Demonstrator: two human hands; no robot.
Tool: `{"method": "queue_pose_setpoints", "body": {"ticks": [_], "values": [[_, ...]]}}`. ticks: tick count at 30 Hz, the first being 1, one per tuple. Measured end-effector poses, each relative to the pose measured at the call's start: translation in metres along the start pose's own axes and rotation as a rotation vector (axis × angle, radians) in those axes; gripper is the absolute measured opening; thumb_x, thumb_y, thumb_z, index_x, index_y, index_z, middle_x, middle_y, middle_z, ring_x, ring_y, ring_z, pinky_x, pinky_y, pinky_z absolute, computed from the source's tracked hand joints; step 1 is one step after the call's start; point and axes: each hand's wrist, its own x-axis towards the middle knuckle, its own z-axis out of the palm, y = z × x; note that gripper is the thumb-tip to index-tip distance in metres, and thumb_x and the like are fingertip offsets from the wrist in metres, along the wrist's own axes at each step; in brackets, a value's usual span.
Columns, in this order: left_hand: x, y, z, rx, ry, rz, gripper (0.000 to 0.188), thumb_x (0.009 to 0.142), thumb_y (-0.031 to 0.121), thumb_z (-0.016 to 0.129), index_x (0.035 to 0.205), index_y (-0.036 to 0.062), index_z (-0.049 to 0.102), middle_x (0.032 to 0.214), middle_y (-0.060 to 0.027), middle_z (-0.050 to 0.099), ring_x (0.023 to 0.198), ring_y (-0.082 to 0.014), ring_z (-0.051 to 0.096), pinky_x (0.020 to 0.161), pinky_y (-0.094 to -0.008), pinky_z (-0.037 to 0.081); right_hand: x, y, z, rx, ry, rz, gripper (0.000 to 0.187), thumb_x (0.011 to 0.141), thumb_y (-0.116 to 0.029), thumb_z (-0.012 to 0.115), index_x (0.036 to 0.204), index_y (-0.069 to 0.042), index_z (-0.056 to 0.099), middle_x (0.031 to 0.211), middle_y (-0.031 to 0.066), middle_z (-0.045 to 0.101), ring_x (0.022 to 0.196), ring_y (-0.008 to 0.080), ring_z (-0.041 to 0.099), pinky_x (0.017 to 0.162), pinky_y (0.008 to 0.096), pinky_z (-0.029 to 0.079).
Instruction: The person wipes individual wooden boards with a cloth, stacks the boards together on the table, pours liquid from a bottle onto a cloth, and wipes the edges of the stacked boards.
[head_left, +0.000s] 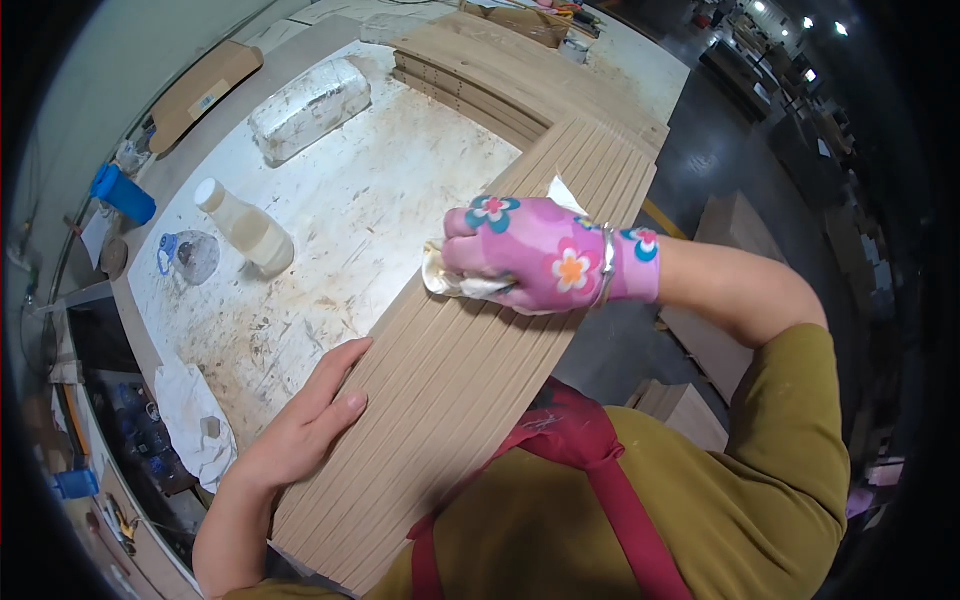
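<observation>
My right hand (535,255), in a pink flowered glove with a metal bracelet at the wrist, is closed round a crumpled white cloth (440,278). It presses the cloth onto a row of long, narrow wood-coloured strips (440,385) lying tightly side by side. A white corner of material sticks out beyond the glove. My bare left hand (318,415) rests at the left edge of the strips, its fingers stretched along the side and its thumb apart on top. The strips run slantwise from near my body to the far right.
On the stained white table (390,190) stand a bottle of pale liquid (245,228), a clear container (195,258) and a wrapped silvery block (312,108). A blue cup (123,194) is further left. More stacked boards (530,65) lie at the back. A white rag (190,420) hangs at the left edge.
</observation>
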Motion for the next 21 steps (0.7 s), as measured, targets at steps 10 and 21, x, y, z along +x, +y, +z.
{"method": "queue_pose_setpoints", "body": {"ticks": [10, 21], "values": [[0.008, 0.004, 0.0, -0.035, -0.031, 0.005, 0.052, 0.096, 0.023, 0.043, 0.139, -0.0032, 0.028, 0.141, -0.0181, 0.032, 0.134, -0.0265, 0.028, 0.111, -0.0346, 0.019, -0.014, 0.037, -0.012, 0.223, -0.056, 0.17, 0.015, 0.079, -0.01, 0.061, 0.093, -0.007, 0.058, 0.089, 0.0108, 0.06, 0.08, 0.0278, 0.062, 0.071, 0.0395, 0.052], [0.003, 0.005, 0.002, -0.027, -0.02, -0.041, 0.058, 0.096, 0.03, 0.044, 0.143, 0.001, 0.025, 0.143, -0.0167, 0.032, 0.135, -0.0251, 0.027, 0.111, -0.0347, 0.018, -0.047, 0.105, -0.047, -0.447, 0.209, 0.26, 0.013, 0.084, -0.012, 0.056, 0.093, -0.004, 0.058, 0.083, 0.0124, 0.06, 0.078, 0.0336, 0.061, 0.068, 0.0383, 0.052]]}}
